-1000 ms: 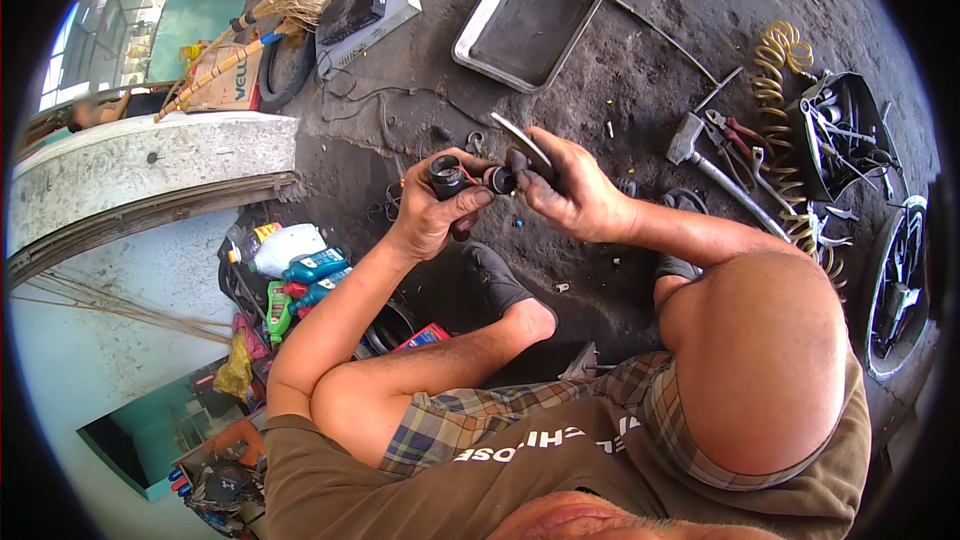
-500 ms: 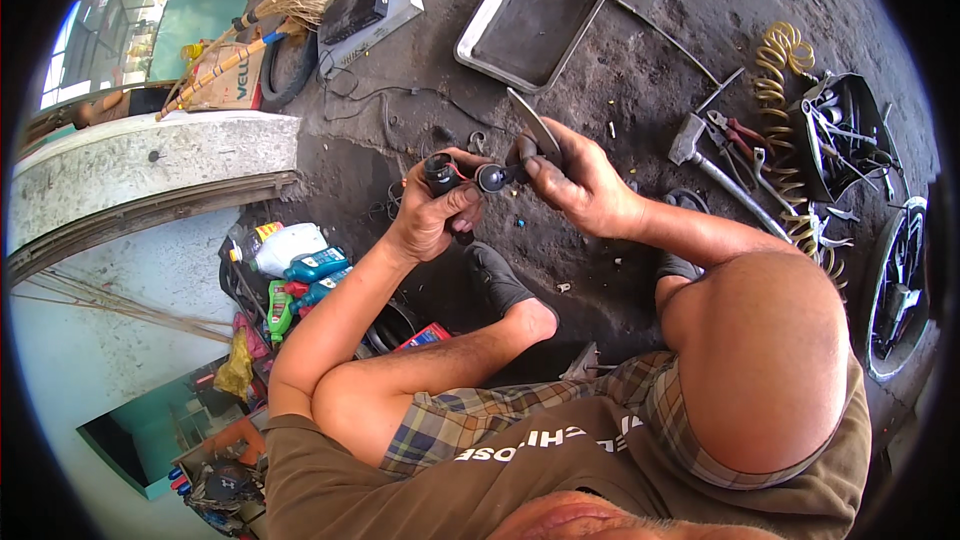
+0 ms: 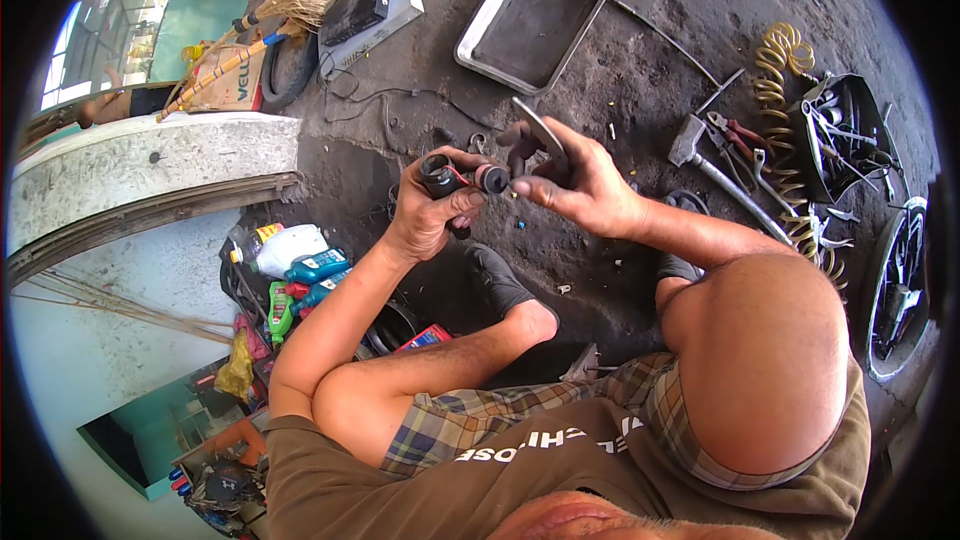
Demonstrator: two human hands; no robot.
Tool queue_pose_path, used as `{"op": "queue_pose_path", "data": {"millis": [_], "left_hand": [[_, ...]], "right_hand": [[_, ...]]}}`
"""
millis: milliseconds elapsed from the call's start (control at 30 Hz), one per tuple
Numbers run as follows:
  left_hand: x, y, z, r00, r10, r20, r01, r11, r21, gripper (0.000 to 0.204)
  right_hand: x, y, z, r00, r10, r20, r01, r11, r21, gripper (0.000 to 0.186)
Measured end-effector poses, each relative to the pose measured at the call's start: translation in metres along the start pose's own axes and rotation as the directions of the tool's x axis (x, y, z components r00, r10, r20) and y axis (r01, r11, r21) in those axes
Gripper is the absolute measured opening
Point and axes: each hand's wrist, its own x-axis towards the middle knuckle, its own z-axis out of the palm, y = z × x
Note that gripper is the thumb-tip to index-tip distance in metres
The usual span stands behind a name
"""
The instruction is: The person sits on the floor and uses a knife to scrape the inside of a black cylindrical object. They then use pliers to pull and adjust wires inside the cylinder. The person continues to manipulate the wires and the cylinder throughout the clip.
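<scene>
In L hand (image 3: 424,216) — gripped — sits blk tube (image 3: 437,180).

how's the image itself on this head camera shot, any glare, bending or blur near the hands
Head view: brightness washes out the window at upper left; the pale ledge looks bowed, likely fisheye bending; corners go black; the left hand looks fairly clear; dark fingers on the right hand merge with the dark floor, so slight blur there is hard to judge.

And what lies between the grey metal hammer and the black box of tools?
The head view shows red-handled pliers, a silver metal tool and a yellow coiled hose between the hammer and the box.
</scene>
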Motion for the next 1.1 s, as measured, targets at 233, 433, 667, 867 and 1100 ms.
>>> {"op": "queue_pose_path", "data": {"millis": [233, 433, 667, 867, 1100], "left_hand": [[0.001, 0.016, 0.007, 0.975, 0.215, 0.059, -0.214, 0.833, 0.510, 0.041], [0.001, 0.016, 0.005, 0.929, 0.344, 0.137, -0.341, 0.648, 0.681, 0.039], [0.002, 0.017, 0.013, 0.876, 0.434, 0.212, -0.443, 0.548, 0.709, 0.038], [0.000, 0.018, 0.017, 0.891, 0.410, 0.196, -0.415, 0.561, 0.716, 0.036], [0.002, 0.019, 0.017, 0.921, 0.322, 0.221, -0.387, 0.676, 0.627, 0.034]], "right_hand": [[0.005, 0.002, -0.005, 0.953, -0.301, 0.044, 0.294, 0.876, -0.383, 0.051], [0.004, -0.006, -0.005, 0.968, -0.244, 0.064, 0.251, 0.900, -0.358, 0.042], [0.004, 0.005, -0.006, 0.963, -0.259, 0.071, 0.269, 0.933, -0.239, 0.038], [0.004, 0.001, -0.007, 0.955, -0.281, 0.097, 0.296, 0.934, -0.198, 0.033], [0.008, 0.017, -0.005, 0.911, -0.408, -0.060, 0.391, 0.901, -0.189, 0.016]]}}
